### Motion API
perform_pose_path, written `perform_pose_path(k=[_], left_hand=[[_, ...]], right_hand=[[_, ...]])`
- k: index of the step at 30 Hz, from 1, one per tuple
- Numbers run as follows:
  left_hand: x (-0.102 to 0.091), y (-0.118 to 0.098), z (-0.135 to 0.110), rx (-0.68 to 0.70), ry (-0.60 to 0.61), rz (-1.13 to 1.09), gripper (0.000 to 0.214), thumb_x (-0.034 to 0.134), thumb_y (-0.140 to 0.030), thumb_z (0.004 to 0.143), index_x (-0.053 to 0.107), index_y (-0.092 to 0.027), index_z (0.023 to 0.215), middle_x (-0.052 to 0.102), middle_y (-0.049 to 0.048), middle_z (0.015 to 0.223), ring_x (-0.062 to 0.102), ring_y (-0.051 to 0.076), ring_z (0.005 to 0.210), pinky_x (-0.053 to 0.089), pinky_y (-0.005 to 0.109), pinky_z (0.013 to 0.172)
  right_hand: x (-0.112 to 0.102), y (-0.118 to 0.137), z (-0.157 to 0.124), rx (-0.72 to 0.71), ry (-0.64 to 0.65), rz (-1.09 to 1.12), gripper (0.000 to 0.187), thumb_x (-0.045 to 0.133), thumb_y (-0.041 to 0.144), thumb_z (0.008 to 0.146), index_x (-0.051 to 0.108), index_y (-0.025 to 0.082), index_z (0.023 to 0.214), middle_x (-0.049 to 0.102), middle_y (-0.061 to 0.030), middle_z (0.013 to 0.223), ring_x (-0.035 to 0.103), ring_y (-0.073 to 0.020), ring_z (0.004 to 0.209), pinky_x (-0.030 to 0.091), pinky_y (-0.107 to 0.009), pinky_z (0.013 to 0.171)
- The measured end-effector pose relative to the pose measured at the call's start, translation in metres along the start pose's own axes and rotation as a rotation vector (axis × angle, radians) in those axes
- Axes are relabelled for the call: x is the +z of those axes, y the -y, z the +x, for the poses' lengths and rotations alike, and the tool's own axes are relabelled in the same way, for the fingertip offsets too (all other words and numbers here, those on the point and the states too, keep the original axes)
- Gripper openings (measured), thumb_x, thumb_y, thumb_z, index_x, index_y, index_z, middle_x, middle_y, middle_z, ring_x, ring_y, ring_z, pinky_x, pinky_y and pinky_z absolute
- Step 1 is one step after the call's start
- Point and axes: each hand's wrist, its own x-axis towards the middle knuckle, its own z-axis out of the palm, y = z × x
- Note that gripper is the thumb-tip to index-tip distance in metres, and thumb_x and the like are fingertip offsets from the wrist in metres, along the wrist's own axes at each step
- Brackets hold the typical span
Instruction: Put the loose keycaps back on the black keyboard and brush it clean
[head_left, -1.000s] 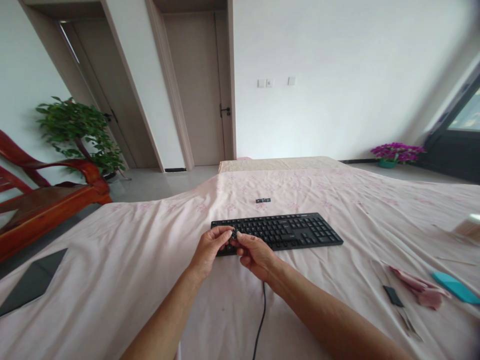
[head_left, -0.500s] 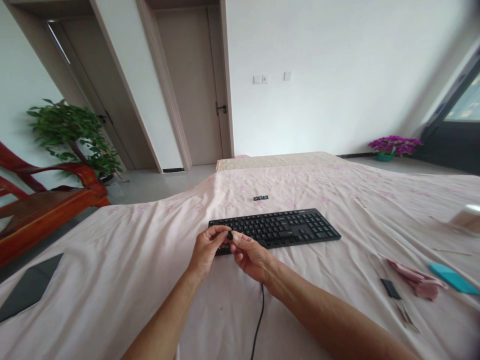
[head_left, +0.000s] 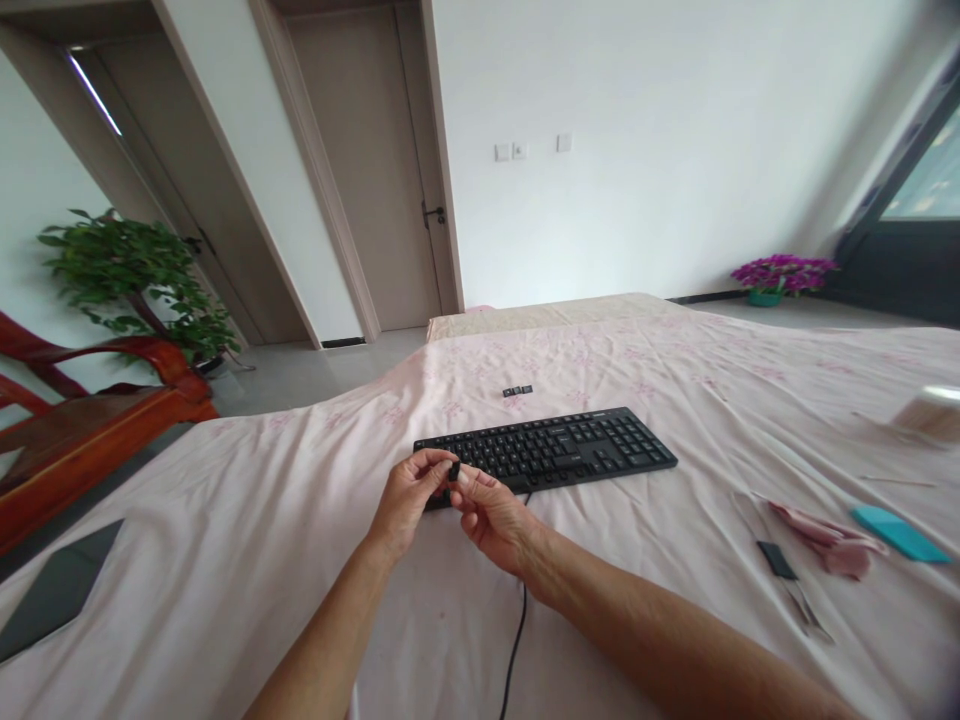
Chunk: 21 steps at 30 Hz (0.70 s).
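Note:
A black keyboard (head_left: 555,450) lies on a pink sheet (head_left: 637,560). My left hand (head_left: 405,500) and my right hand (head_left: 491,515) meet just in front of the keyboard's near left corner. Both pinch a small black keycap (head_left: 454,469) between their fingertips, held a little above the sheet. Beyond the keyboard a short row of loose black keycaps (head_left: 517,390) rests on the sheet. The keyboard's black cable (head_left: 514,640) runs toward me between my forearms.
On the right lie a small black tool (head_left: 780,565), a crumpled pink cloth (head_left: 825,540) and a teal object (head_left: 896,522). A dark flat panel (head_left: 56,590) sits at the left edge. A wooden chair (head_left: 90,410) and a potted plant (head_left: 142,275) stand left.
My hands have drawn slightly back from the keyboard's left end with the keycap pinched between them. The camera view has shifted a little to the right.

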Motion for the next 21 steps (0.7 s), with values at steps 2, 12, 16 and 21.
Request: perform_pose_path(k=[2, 12, 16, 21], left_hand=[[0.0, 0.002, 0.0, 0.018, -0.005, 0.019, 0.026, 0.069, -0.037, 0.071, 0.067, -0.016, 0.087, 0.065, 0.0013, 0.077, 0.056, 0.01, 0.066, 0.044, 0.021, 0.063], [0.002, 0.005, -0.001, 0.105, -0.001, 0.097, 0.028, 0.066, -0.04, 0.074, 0.067, -0.016, 0.089, 0.064, 0.0028, 0.076, 0.056, 0.014, 0.068, 0.044, 0.022, 0.063], [-0.007, 0.007, 0.002, 0.139, -0.101, 0.194, 0.036, 0.06, -0.045, 0.077, 0.068, -0.017, 0.097, 0.067, 0.0046, 0.083, 0.059, 0.016, 0.073, 0.045, 0.025, 0.069], [-0.034, 0.024, 0.014, 0.256, -0.434, 0.647, 0.029, 0.051, -0.041, 0.081, 0.069, -0.022, 0.094, 0.066, 0.0028, 0.097, 0.059, 0.017, 0.081, 0.045, 0.027, 0.077]], right_hand=[[0.002, 0.003, -0.001, -0.001, -0.046, 0.056, 0.031, 0.081, 0.025, 0.062, 0.065, 0.017, 0.087, 0.065, 0.0015, 0.077, 0.058, -0.005, 0.063, 0.035, -0.01, 0.042], [0.003, 0.024, -0.002, -0.015, -0.053, -0.168, 0.035, 0.082, 0.024, 0.056, 0.07, 0.014, 0.087, 0.066, -0.001, 0.072, 0.059, -0.0068, 0.06, 0.035, -0.012, 0.043], [-0.026, 0.059, -0.003, -0.274, -0.183, -0.582, 0.032, 0.079, 0.026, 0.058, 0.072, 0.015, 0.087, 0.066, -0.0003, 0.065, 0.057, -0.0105, 0.055, 0.036, -0.018, 0.043], [-0.074, 0.104, -0.02, -0.566, -0.272, -1.289, 0.02, 0.07, 0.023, 0.067, 0.074, 0.024, 0.087, 0.071, -0.0011, 0.089, 0.063, -0.0175, 0.083, 0.046, -0.03, 0.078]])
